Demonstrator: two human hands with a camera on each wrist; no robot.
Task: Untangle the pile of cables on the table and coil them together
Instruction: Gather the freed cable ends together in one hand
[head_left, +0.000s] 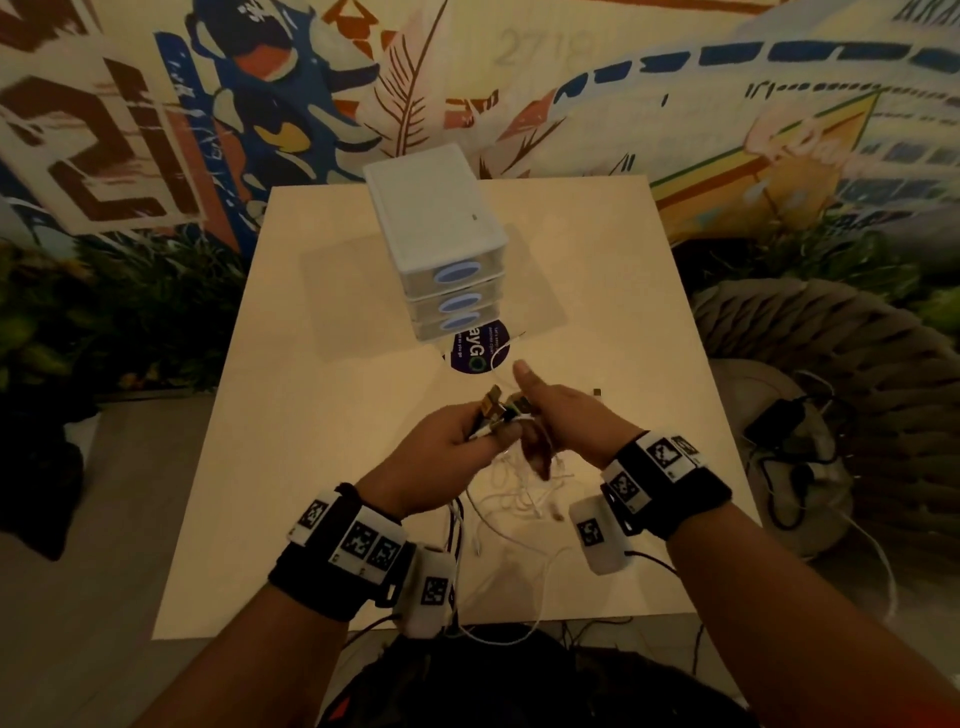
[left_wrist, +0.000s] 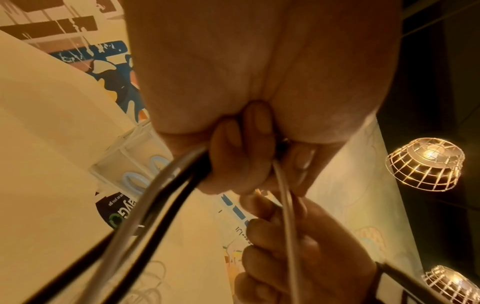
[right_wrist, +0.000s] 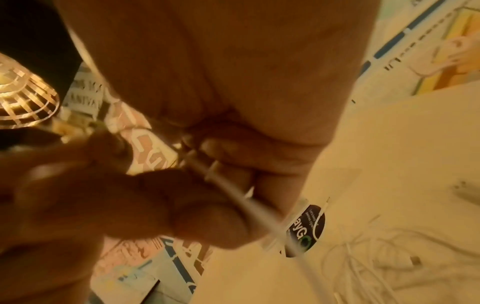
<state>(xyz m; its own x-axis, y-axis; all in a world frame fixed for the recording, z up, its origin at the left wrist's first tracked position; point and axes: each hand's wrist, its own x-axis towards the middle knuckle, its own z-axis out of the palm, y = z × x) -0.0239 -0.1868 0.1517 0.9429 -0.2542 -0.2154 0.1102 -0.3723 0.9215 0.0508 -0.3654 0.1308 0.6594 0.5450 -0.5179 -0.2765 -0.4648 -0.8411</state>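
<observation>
1. Cables, thin and mostly white with a few black ones, lie in a loose tangle (head_left: 519, 499) on the near part of the pale wooden table (head_left: 311, 467), some strands trailing over its near edge; several are gathered up between the two hands.
2. Left hand (head_left: 441, 452) is curled tight round a bunch of cable ends, plugs sticking out above the fist; its wrist view shows black cables (left_wrist: 145, 205) and a thin white cable (left_wrist: 285, 205) running down out of the closed fingers.
3. Right hand (head_left: 561, 415) meets the left, thumb raised, the other fingers folded round a white cable (right_wrist: 249, 203) just beside the left fist (which cable it is in the pile, I cannot tell).
4. Judged from this, the step in hand is gathering the ends together while the lengths remain knotted. Next, each strand probably needs drawing free of the pile, one at a time and without yanking, before any coiling.
5. Beyond the hands a round dark sticker (head_left: 475, 353) on the table reads "ayG" in part; its small print is illegible.
6. Farther back stands a white plastic three-drawer unit (head_left: 441, 239) with blue oval handles, partly covering the sticker.
7. On the painted mural wall (head_left: 156, 130) behind, faint digits look like "2718".
</observation>
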